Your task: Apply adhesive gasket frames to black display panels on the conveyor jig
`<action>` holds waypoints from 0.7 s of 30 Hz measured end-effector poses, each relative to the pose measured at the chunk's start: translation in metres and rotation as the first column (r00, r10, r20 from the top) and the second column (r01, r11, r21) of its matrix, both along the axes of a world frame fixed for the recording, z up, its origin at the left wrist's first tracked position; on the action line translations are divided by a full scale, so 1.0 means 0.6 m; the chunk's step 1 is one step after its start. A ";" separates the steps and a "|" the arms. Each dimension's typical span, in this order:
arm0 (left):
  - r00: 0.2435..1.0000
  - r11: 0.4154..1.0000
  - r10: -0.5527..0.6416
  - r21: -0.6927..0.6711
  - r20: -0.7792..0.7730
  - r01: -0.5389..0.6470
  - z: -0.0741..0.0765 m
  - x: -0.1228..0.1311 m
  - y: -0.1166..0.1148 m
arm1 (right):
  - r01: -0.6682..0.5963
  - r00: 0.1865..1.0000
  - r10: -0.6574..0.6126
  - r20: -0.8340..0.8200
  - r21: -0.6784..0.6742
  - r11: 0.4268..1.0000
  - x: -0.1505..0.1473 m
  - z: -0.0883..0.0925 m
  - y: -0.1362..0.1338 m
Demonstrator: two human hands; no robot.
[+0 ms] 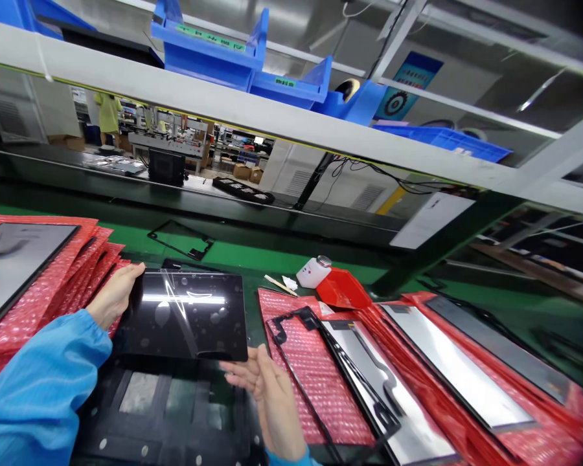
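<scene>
My left hand (116, 294) grips the left edge of a glossy black display screen (189, 317), tilted up with ceiling lights reflected in it. Spots or bubbles show across its face. My right hand (274, 395) is at the screen's lower right corner, its fingers stretched out and apart; whether they bear any of its weight I cannot tell. Below the screen lies a black fixture (170, 446) with rectangular openings and pale round dots. Right of my right hand, a thin black frame (296, 382) rests on red bubble wrap (315, 369).
Stacked screens in red bubble-wrap sleeves (72, 278) stand at the left. More silver-backed panels (451, 362) lie on red wrap at the right. A white bottle (314, 272) and a red tray (344, 289) sit behind. Overhead, a shelf beam (272, 123) carries blue bins (208, 55).
</scene>
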State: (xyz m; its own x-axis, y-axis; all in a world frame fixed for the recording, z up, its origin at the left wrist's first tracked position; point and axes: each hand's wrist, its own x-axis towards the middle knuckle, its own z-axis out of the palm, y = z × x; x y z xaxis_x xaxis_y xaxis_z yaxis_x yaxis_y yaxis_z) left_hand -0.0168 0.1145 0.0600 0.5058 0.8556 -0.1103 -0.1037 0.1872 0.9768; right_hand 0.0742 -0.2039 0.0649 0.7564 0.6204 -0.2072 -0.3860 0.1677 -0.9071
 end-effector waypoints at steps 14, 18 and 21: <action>0.994 0.993 -0.045 -0.107 0.100 0.055 0.012 0.007 -0.010 | 0.037 0.999 -0.037 -0.026 -0.006 0.999 0.009 -0.003 -0.005; 0.984 0.978 -0.107 -0.161 0.141 0.130 0.035 0.009 -0.016 | 0.039 0.998 -0.041 -0.038 -0.044 0.998 0.016 0.003 -0.004; 0.959 0.956 -0.199 -0.174 0.200 0.235 0.057 -0.007 -0.030 | 0.094 0.995 -0.095 -0.033 -0.014 0.995 0.032 -0.001 -0.009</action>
